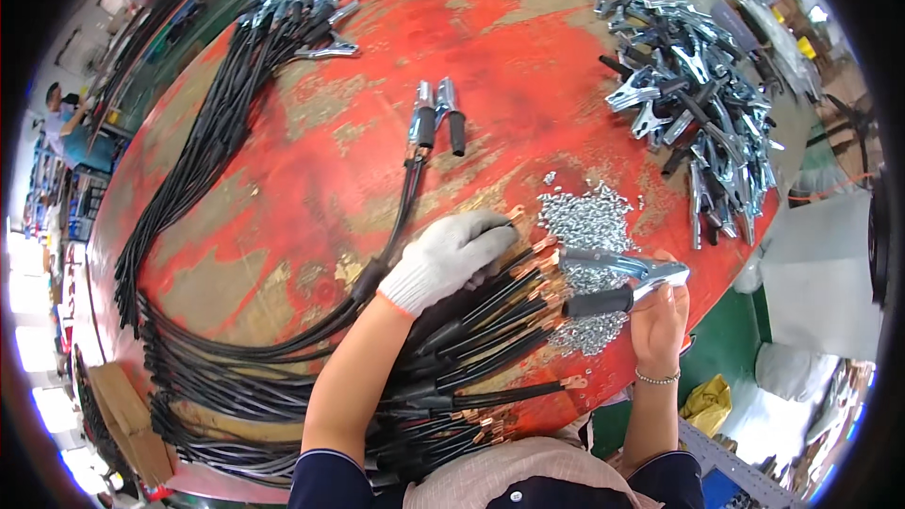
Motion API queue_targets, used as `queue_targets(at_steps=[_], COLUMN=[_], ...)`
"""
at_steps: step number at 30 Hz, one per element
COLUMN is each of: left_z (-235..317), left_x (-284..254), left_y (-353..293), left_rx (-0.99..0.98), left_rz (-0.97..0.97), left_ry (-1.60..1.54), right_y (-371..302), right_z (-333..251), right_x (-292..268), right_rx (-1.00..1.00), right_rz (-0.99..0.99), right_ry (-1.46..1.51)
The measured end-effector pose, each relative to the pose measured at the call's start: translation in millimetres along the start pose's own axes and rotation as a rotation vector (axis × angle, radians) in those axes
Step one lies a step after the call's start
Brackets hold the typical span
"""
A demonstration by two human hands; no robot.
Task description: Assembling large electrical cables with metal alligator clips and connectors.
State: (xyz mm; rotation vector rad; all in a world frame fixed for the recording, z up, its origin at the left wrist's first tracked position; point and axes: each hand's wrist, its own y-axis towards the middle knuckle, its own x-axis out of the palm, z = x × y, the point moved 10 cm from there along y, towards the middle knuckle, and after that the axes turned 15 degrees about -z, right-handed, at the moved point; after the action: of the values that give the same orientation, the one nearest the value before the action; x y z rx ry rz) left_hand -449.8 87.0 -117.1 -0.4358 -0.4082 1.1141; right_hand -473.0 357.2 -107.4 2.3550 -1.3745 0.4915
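My left hand [451, 256], in a white knit glove, has its fingers curled around a black cable, whose copper lug [517, 214] pokes out by the fingertips. The bare right hand [660, 328] grips a silvery spring clamp [652, 273] with a black handle sleeve, held over a heap of small screws [589, 217]. Under and beside my left wrist lie several black cables [490, 306] with bare copper lugs. Ahead of the glove, two clamps [424, 118] are fixed to the ends of a cable pair.
A large pile of loose clamps [702, 104] covers the table's far right. At the far left lies a bundle of cables with clamps [231, 99]. The worn red table [311, 170] has a curved edge. Another person [71, 127] is in the background at left.
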Motion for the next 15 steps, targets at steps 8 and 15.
queue_targets(at_steps=[8, 15], left_z=[2, 7], left_x=[11, 7], left_y=[-17, -21], left_rx=[0.101, 0.086], left_rz=[0.015, 0.106], left_ry=[-0.098, 0.137], right_y=[50, 68], right_z=[5, -3], right_x=[28, 81], right_rx=[-0.038, -0.039], right_rz=[-0.020, -0.225], right_ry=[-0.127, -0.163])
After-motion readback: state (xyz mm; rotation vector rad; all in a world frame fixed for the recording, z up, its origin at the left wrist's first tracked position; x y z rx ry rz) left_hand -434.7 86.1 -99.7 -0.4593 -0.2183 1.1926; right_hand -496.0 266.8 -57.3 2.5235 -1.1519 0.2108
